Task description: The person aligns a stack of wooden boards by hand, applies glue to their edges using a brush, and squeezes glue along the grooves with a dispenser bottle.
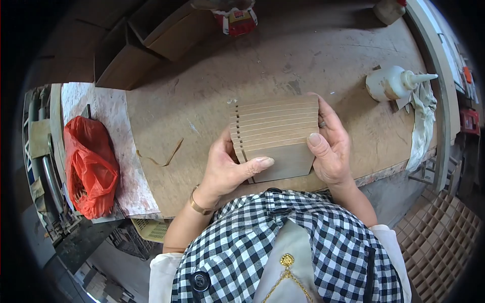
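A stack of thin wooden boards [278,123], each with a small notch near its left end, is held between my two hands above the near part of the table. My left hand [227,164] grips the stack's left side, its thumb lying across the front board. On the right side, my right hand [331,144] closes round the stack with the thumb on its front edge and the fingers behind. The fingers under and behind the boards are partly hidden.
A white squeeze bottle [386,85] lies at the right near a crumpled cloth [422,121]. A red plastic bag [91,166] sits at the left. Cardboard boxes [129,60] and a red packet [237,21] stand at the back. A thin brown strip [174,151] lies left of my hands.
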Demonstrator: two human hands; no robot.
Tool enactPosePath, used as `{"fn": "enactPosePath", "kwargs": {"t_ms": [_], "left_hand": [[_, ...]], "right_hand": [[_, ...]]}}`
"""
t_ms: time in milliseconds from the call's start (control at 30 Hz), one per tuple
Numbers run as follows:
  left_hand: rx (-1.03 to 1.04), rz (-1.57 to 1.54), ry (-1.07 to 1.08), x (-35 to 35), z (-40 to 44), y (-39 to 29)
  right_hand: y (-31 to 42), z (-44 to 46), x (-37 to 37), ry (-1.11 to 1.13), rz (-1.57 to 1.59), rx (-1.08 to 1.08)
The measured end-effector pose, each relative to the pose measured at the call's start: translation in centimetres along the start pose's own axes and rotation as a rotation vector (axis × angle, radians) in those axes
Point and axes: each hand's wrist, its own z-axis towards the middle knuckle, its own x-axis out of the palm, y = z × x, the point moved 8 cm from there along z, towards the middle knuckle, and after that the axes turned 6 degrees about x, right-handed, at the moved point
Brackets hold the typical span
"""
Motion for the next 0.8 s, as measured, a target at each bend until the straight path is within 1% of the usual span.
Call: {"fn": "enactPosePath", "kwargs": {"t_ms": [33,167,367,500,533,667,700,800], "left_hand": [[0.007,-0.006,-0.009,-0.1,0.0,0.0],[0.158,-0.009,0.052,0.5,0.0,-1.1],[0.252,-0.011,0.059,0.4,-0.4,-1.7],[0.298,-0.038,0.052,0.2,-0.8,-2.9],[0.312,-0.041,0.048,0.1,-0.9,-3.2],[0.234,-0.091,0.059,-0.2,-1.3,-3.2],[0.243,-0.096,0.047,-0.5,-1.3,-3.2],[0.239,-0.088,0.068,-0.4,-1.3,-2.5]], "right_hand": [[0.1,-0.1,0.1,0.012,-0.005,0.002],[0.6,-0.6,0.1,0.029,0.045,-0.03],[1.5,-0.4,0.5,0.073,0.004,-0.069],[3.2,1.0,1.2,0.156,0.155,-0.14],[3.6,1.5,1.1,0.167,0.148,-0.145],[4.6,3.3,0.0,0.192,0.05,-0.113],[4.8,3.5,0.3,0.207,0.045,-0.109],[5.5,3.7,1.6,0.215,-0.179,-0.151]]}}
